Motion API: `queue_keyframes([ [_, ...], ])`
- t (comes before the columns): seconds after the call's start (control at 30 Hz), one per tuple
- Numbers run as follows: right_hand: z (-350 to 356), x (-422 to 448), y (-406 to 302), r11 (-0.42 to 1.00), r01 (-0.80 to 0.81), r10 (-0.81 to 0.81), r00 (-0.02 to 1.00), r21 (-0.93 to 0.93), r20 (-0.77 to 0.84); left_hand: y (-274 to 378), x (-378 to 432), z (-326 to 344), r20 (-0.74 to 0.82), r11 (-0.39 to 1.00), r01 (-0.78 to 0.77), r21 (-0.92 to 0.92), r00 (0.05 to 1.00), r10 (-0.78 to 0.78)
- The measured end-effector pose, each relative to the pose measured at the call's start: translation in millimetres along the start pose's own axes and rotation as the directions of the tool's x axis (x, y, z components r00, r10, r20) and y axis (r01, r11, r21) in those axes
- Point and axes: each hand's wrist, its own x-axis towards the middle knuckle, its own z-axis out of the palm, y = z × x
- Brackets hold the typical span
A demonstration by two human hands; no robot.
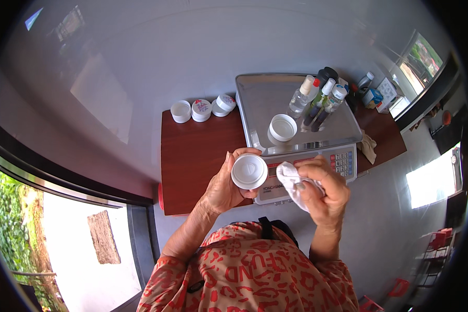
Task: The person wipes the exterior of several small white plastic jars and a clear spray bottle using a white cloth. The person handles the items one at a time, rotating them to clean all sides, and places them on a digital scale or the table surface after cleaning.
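My left hand (224, 191) grips a round white plastic lid (249, 171), its hollow side with a raised rim turned up towards me. Bunched in the fingers of my right hand (323, 191) is a white cloth (290, 181), held a little to the right of the lid and apart from it. Both hands are above the front of a digital weighing scale (269, 191) with a keypad. On the scale's steel pan (265, 101) stands an open white plastic jar (283, 128), its mouth facing up.
Spray bottles (299, 99) and a capped clear bottle (335, 97) stand on the pan's right side. Several white jars and lids (201, 110) line the back of the brown table (202, 160) by the wall. Boxes (372, 97) and a beige rag (367, 147) lie at right.
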Motion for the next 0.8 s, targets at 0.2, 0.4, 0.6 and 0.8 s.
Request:
queue_keyframes([
  [0.2,47,1,-5,0.897,0.184,-0.088,0.966,-0.403,0.245,1,-6,4,-0.022,0.974,-0.074,0.215,0.996,0.081],
  [0.4,38,6,-4,0.994,0.075,-0.066,0.992,-0.076,0.108,7,-9,-4,-0.001,0.984,-0.082,0.158,0.997,0.083],
  [0.6,65,5,-12,0.843,0.283,-0.236,0.959,-0.457,0.158,-1,-12,0,-0.008,0.992,-0.035,0.124,0.999,0.036],
  [0.8,59,4,-6,0.943,0.256,-0.172,0.923,-0.214,0.345,7,-17,11,0.023,0.957,-0.109,0.27,0.994,0.107],
])
